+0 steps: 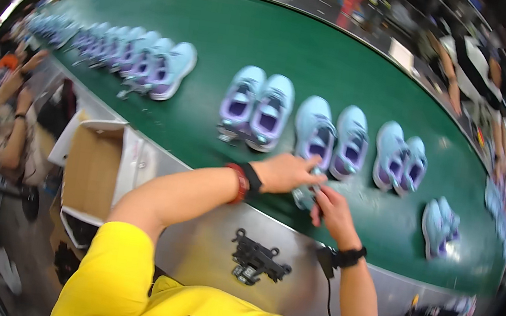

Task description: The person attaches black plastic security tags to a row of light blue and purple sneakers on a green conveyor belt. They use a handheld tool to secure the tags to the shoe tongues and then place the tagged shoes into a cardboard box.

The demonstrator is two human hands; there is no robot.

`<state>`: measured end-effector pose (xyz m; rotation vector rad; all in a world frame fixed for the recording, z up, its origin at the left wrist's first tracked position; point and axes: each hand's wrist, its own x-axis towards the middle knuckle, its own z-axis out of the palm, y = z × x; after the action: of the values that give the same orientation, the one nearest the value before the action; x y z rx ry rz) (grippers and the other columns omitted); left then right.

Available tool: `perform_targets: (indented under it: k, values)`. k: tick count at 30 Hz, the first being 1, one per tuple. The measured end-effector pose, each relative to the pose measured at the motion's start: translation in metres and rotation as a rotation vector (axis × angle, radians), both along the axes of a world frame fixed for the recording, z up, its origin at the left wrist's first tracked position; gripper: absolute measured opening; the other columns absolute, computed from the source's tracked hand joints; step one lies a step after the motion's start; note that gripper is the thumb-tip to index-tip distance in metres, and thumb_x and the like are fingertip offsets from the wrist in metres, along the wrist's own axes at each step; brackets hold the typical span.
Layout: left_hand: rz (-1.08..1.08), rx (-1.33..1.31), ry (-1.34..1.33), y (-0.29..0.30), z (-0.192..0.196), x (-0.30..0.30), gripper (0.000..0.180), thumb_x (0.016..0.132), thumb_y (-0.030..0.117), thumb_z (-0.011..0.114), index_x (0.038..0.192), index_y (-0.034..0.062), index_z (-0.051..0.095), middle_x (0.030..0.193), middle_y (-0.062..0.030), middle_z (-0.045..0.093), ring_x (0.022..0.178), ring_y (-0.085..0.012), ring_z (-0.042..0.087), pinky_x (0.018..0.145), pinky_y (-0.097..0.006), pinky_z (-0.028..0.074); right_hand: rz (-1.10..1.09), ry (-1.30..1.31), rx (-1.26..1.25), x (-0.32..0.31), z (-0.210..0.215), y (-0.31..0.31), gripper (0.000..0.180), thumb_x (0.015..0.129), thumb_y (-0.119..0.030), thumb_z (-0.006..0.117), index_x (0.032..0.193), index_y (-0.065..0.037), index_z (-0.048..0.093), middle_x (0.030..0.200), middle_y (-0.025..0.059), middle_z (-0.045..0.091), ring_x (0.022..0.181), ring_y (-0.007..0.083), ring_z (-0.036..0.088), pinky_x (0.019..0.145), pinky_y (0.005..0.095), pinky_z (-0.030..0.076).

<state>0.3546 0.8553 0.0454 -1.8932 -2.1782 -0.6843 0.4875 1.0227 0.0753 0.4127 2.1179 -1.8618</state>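
Observation:
My left hand (287, 173) and my right hand (333, 212) meet over the near edge of the green belt, fingers closed around a small pale-blue, partly see-through item (303, 198). Its kind is too blurred and covered to tell. Just beyond them stands a pair of light-blue sneakers with lilac linings, a left shoe (315, 128) and a right shoe (351, 142), toes pointing away from me. To the left of these is a similar pair, one shoe (240, 102) beside another shoe (272, 112), with small dark and clear pieces at their heels.
The green belt (218, 32) carries more sneakers (392, 156) rightward and a long row of shoes (172, 70) at left. On the metal ledge lies a black bracket-like part (257, 259). An open carton (93, 166) stands left. People work at left and across the belt.

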Motion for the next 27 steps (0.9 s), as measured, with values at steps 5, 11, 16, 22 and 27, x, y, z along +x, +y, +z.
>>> perform_targets:
  k: [5, 11, 16, 22, 27]
  values:
    - [0.091, -0.137, -0.047, -0.003, 0.015, 0.001, 0.023, 0.077, 0.011, 0.058, 0.099, 0.0117, 0.054, 0.102, -0.0166, 0.055, 0.068, -0.0330, 0.064, 0.056, -0.042, 0.052, -0.067, 0.439, 0.608, -0.015, -0.002, 0.037, 0.029, 0.088, -0.010, 0.059, 0.116, -0.003, 0.055, 0.097, 0.0078, 0.062, 0.073, 0.0166, 0.059, 0.062, 0.0287, 0.049]
    - [0.275, -0.203, -0.199, -0.005, 0.029, 0.011, 0.045, 0.082, 0.005, 0.049, 0.124, 0.0203, 0.054, 0.088, -0.0175, 0.057, 0.069, -0.0353, 0.062, 0.062, -0.046, 0.050, 0.194, 0.460, 0.799, -0.047, 0.002, 0.079, 0.039, 0.082, -0.011, 0.066, 0.118, -0.006, 0.052, 0.112, 0.0155, 0.057, 0.086, 0.0310, 0.059, 0.078, 0.0381, 0.049]
    - [0.353, -0.223, -0.315, -0.003, 0.026, 0.004, 0.029, 0.085, 0.010, 0.051, 0.111, 0.0139, 0.062, 0.088, -0.0190, 0.060, 0.075, -0.0378, 0.062, 0.067, -0.047, 0.049, 0.222, 0.614, 1.054, -0.060, -0.003, 0.065, 0.024, 0.082, -0.024, 0.066, 0.085, -0.005, 0.051, 0.084, 0.0130, 0.055, 0.079, 0.0368, 0.056, 0.066, 0.0443, 0.044]
    - [0.388, -0.238, -0.368, -0.009, 0.028, 0.000, 0.024, 0.085, 0.011, 0.053, 0.105, 0.0102, 0.066, 0.087, -0.0200, 0.063, 0.077, -0.0382, 0.062, 0.070, -0.047, 0.049, 0.280, 0.714, 1.309, -0.047, 0.019, 0.046, 0.028, 0.075, -0.033, 0.070, 0.078, -0.009, 0.055, 0.073, 0.0078, 0.056, 0.069, 0.0285, 0.059, 0.059, 0.0411, 0.045]
    - [0.388, -0.205, -0.334, -0.012, 0.022, -0.001, 0.023, 0.085, 0.011, 0.053, 0.104, 0.0094, 0.067, 0.086, -0.0199, 0.063, 0.078, -0.0380, 0.062, 0.070, -0.047, 0.049, 0.300, 0.731, 1.362, -0.046, 0.025, 0.036, 0.027, 0.074, -0.033, 0.071, 0.078, -0.010, 0.057, 0.072, 0.0070, 0.056, 0.066, 0.0280, 0.059, 0.059, 0.0403, 0.046]
